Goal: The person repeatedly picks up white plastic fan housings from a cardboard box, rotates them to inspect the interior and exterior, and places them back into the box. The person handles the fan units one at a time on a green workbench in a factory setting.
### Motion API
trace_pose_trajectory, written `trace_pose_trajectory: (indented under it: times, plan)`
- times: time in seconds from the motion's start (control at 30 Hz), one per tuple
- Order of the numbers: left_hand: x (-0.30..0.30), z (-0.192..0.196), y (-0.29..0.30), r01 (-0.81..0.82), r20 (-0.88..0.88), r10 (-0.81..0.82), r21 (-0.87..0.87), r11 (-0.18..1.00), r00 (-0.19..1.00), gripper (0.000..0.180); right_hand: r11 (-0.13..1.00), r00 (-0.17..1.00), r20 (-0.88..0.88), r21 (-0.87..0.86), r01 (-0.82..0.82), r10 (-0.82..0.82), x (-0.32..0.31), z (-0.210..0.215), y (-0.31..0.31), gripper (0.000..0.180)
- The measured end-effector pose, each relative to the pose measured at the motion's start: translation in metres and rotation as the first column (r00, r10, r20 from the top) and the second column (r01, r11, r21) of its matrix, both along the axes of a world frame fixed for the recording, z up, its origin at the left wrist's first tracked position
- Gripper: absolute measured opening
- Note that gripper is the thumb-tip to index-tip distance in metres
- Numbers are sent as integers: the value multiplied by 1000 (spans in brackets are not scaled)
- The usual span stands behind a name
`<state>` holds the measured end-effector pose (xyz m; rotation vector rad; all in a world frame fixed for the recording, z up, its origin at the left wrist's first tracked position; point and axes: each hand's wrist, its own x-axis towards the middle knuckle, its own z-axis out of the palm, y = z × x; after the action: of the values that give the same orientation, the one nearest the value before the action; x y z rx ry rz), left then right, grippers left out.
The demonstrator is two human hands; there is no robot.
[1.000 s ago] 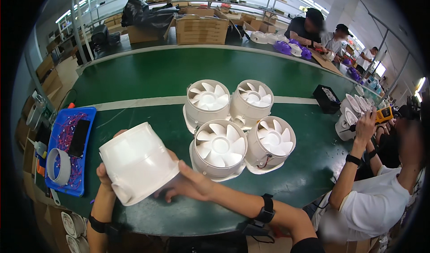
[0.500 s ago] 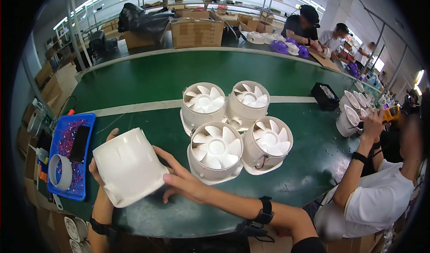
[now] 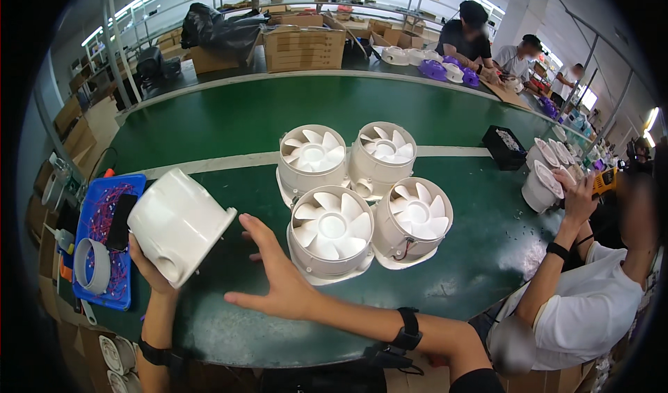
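A white round plastic fan housing (image 3: 182, 220) is tilted on its side above the near left of the bench, its flanged rim toward the right and a round port low on its wall. My left hand (image 3: 152, 268) grips it from below and the left; part of that hand is hidden behind it. Just right of the rim, my right hand (image 3: 278, 274) is open, fingers spread, apart from the housing. Several similar white fans (image 3: 332, 227) with blades facing up stand grouped at the middle of the bench. Wires show on the near right fan (image 3: 413, 219).
On the left lies a blue tray (image 3: 124, 295) with red and blue wires, a black object (image 3: 122, 220) and a white ring (image 3: 92, 266). A black box (image 3: 504, 148) stands right. A co-worker (image 3: 581, 309) with a yellow tool sits close on the right. Cardboard boxes (image 3: 304, 49) line the back.
The housing has turned in my left hand, its rim swinging up to the right and its port coming into view. My right hand has let go and spread open.
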<state>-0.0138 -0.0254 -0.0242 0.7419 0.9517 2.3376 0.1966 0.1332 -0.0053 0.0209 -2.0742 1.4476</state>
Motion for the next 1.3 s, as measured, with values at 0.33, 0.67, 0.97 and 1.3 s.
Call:
trace_pose_trajectory:
  times: [0.33,0.67,0.97,1.3]
  plan:
    - [49,26,29,-105,-408,-1,-236,966,913,106,1000,998,-62,20,15,-13,-3,-5,9,117]
    - [44,21,30,-59,-351,-55,-307,950,935,92,994,1000,30,-107,12,-9,-3,-7,5,122]
    - [42,23,31,19,-298,-98,-258,966,950,85,967,998,35,-252,-44,55,0,-8,9,119]
    - [-10,-16,2,-5,-274,-99,-356,934,957,90,297,812,-221,-853,-429,540,1,-28,9,89]
